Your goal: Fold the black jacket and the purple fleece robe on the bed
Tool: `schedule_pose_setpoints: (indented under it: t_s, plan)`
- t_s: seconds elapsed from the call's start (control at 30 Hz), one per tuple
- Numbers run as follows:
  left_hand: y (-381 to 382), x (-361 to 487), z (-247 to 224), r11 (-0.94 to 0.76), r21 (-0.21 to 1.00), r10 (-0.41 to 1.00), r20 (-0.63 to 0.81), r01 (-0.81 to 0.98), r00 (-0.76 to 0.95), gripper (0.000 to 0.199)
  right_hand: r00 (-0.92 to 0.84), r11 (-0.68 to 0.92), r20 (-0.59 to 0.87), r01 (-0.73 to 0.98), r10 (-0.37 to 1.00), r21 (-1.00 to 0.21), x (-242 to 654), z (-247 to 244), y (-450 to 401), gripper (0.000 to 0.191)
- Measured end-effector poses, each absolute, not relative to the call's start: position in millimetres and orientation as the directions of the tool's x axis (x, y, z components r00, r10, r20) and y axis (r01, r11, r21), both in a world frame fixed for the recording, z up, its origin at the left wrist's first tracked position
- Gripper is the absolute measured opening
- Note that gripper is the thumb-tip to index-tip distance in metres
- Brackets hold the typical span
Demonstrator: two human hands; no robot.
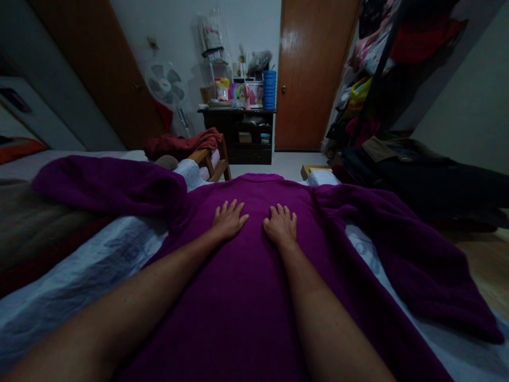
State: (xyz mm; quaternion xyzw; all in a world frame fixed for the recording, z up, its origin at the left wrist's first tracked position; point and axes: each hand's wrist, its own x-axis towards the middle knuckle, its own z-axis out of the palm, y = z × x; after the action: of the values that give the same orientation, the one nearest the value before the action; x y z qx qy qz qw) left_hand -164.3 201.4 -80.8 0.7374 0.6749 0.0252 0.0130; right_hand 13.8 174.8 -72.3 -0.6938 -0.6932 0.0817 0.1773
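Observation:
A purple long-sleeved garment (246, 297) lies spread out with its collar at the far end and its sleeves stretched to both sides. My left hand (229, 219) rests flat on its upper part, left of the middle, fingers spread. To the right, my right hand (281, 224) presses on the same cloth with its fingers apart. Neither hand holds anything, and a strip of purple cloth shows between them. Beneath the garment is a light blue and white patterned cover (119, 254).
Dark folded clothes (421, 175) are piled at the right. A brown blanket (35, 223) lies at the left. Beyond stand a wooden chair (222, 159) with a red cloth, a white fan (167, 84), a dark cabinet (234, 135) and a brown door (314, 74).

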Motion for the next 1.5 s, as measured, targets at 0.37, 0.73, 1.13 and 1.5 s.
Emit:
schedule_pose_setpoints:
  t_s: [0.37,0.73,1.13,1.5]
  plan:
    - [177.4,-145.3,-71.4,-0.01,0.138,0.996,0.089,0.99,-0.002,0.055,0.147,-0.119,0.061,0.934,0.987,-0.336,18.9,-68.8,176.2,0.063]
    - [55.2,-113.1,-65.5,-0.194,0.149,0.968,-0.129,0.97,0.214,0.069,0.125,-0.081,0.138,0.954,0.983,-0.287,18.0,-72.6,172.7,0.06]
    - [24.8,-114.5,-68.8,-0.117,0.132,0.992,0.061,0.984,0.11,0.067,0.038,-0.033,0.023,0.981,0.999,-0.193,37.4,-67.9,146.2,0.066]
    - [20.2,-116.1,-67.7,-0.125,0.151,0.985,0.138,0.981,0.104,0.062,-0.018,0.026,0.052,0.988,0.998,-0.154,63.4,-65.9,74.8,0.059]
